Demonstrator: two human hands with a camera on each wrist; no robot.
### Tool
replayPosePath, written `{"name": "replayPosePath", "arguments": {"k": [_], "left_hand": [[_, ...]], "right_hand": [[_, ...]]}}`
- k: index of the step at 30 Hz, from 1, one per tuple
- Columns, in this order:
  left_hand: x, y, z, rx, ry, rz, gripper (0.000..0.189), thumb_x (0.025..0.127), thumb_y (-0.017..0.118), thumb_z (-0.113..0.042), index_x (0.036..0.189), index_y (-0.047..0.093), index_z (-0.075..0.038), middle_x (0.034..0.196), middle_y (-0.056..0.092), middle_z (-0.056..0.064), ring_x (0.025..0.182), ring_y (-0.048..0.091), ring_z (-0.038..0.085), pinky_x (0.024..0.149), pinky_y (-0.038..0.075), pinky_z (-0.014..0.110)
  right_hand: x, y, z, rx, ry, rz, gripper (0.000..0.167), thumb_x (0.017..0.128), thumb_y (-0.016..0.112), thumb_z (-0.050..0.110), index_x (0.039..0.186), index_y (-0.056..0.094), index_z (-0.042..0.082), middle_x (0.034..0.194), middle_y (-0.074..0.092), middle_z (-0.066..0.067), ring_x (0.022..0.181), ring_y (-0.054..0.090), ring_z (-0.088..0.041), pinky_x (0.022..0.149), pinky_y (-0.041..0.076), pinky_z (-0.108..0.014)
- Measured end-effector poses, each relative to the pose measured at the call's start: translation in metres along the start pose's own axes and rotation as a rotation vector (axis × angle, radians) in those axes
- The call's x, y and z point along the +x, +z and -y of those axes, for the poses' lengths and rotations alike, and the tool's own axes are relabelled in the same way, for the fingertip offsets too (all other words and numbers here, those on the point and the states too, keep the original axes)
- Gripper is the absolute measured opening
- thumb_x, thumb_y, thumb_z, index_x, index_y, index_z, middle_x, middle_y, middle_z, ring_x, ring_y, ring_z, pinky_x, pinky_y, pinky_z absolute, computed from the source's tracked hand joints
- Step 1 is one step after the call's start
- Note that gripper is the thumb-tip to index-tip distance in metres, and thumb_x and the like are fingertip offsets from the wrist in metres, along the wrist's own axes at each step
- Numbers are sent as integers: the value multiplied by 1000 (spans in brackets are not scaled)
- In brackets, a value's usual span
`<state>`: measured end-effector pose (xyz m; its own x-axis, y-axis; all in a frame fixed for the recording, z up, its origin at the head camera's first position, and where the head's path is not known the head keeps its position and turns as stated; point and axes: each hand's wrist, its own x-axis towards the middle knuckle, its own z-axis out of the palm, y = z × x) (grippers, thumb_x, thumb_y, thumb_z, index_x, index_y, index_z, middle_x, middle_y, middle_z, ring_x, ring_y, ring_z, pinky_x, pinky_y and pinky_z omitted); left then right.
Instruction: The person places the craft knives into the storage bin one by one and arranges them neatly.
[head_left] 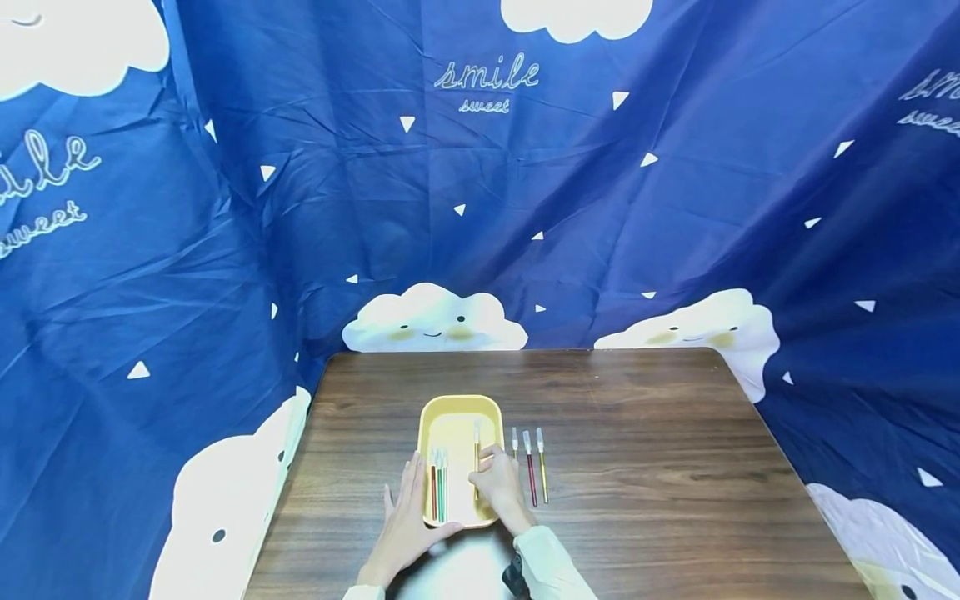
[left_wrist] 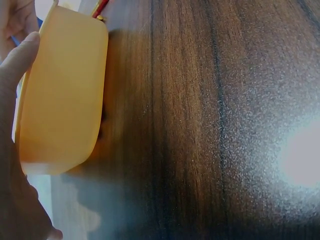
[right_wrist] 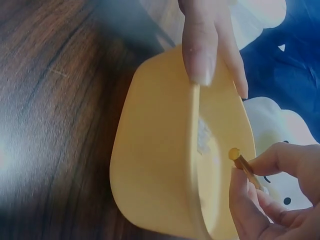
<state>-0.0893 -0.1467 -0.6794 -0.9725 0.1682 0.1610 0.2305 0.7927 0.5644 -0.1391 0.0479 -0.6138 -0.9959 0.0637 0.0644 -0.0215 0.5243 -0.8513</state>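
As the left hand (head_left: pixel 407 518) rests spread against the tray (head_left: pixel 461 404) at eight o'clock, presumably steadying it, the right hand (head_left: pixel 498 485) pinches a gold tool (right_wrist: pixel 245 166) over its three-o'clock half.

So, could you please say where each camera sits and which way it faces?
Head: head-worn, looking forward and down at the yellow tray; left hand and right hand show.
Left wrist: worn there, facing the tray's outer wall; both hands partly show.
Right wrist: worn there, facing the tray's outside and inside; both hands show.
Both wrist views share the tray.
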Motion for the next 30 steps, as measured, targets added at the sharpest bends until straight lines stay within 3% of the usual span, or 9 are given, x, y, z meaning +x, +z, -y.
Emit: {"name": "replayPosePath", "arguments": {"k": [12, 16, 22, 30], "left_hand": [[-2, -3, -3, 6, 45, -53, 127, 76, 87, -61, 165, 24, 3, 172, 22, 24, 149, 32, 56, 109, 16, 88], [-2, -3, -2, -15, 31, -38, 127, 77, 88, -58, 166, 22, 3, 173, 20, 23, 151, 29, 55, 110, 14, 88], [-2, -4, -2, -21, 10, -5, 128, 79, 82, -67, 167, 19, 1, 175, 16, 20, 155, 25, 51, 112, 12, 86], [-1, -5, -2, -16, 7, -9, 132, 77, 78, -76, 167, 21, 2, 174, 17, 21, 154, 25, 51, 113, 14, 85]], "right_hand": [[0, 17, -1, -52, 9, 41, 33, 70, 81, -5, 100, 68, -1, 73, 72, -3, 66, 66, -16, 64, 59, -37], [-3, 23, -2, -31, 46, 79, 34, 72, 81, -8, 102, 67, -3, 75, 72, -4, 68, 66, -18, 62, 57, -33], [-6, 30, -3, -21, 76, 100, 34, 74, 81, -9, 105, 67, -2, 77, 72, -5, 71, 68, -20, 64, 58, -32], [-7, 42, -9, -72, 26, 68, 33, 72, 83, -8, 101, 68, -1, 77, 74, -5, 72, 70, -25, 69, 59, -41]]}}
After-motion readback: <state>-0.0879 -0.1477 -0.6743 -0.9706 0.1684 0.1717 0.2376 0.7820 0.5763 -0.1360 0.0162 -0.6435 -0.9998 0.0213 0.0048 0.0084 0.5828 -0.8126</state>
